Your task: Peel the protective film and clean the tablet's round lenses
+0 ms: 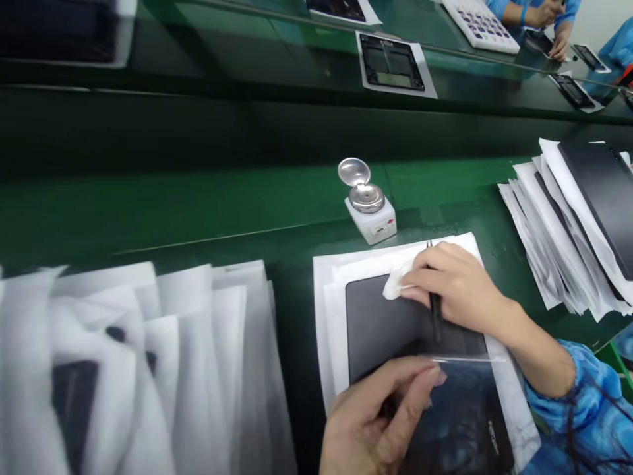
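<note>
A flat black panel (373, 323) lies on white foam sheets (329, 316) in front of me, part of it hidden by my hands. My left hand (378, 415) pinches the upper edge of a clear plastic film (469, 389) between thumb and fingers, over the panel's near half. Above the panel's far end, my right hand (452, 284) is closed on a crumpled white wipe (394, 280), which touches or nearly touches the surface. Black tweezers (436, 320) are also held in the right hand, passing under its fingers.
Beyond the panel stands a white pump bottle (372, 221) with its metal lid raised. White sleeves (198, 356) stack at left; more sheets with a black panel (601, 198) pile at right. Device frames (390, 63) lie on the raised ledge, where a co-worker's hands (548, 26) are busy.
</note>
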`<control>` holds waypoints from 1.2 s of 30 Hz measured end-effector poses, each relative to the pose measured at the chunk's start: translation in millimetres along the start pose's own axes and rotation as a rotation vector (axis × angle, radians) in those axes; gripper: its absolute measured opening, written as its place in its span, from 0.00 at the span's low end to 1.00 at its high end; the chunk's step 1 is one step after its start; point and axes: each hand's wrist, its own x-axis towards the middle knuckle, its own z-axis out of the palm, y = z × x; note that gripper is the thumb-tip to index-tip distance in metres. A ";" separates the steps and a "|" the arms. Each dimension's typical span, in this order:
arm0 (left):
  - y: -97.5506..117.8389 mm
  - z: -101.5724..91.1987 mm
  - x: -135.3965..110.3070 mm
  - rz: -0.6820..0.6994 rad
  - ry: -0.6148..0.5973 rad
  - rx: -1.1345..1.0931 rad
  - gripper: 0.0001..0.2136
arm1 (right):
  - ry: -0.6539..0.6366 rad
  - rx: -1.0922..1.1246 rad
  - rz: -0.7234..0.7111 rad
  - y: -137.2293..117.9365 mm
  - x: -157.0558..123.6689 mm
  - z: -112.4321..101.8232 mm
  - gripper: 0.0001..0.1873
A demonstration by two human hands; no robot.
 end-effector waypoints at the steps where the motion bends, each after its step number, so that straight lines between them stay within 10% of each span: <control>1: 1.2 0.2 0.1 -0.031 0.023 -0.025 0.05 | 0.013 0.080 0.037 -2.4 -1.9 -4.9 0.14; 5: -5.5 8.6 -0.5 -0.035 0.129 -0.064 0.05 | 0.198 0.486 0.287 -12.8 -25.3 -37.0 0.29; 13: -21.9 11.8 0.7 0.091 0.107 0.005 0.05 | 0.115 0.692 0.419 -34.8 -64.9 -50.4 0.07; 36: -20.6 11.3 -1.1 0.189 0.115 0.084 0.04 | 0.164 0.769 0.272 -35.9 -69.7 -36.9 0.11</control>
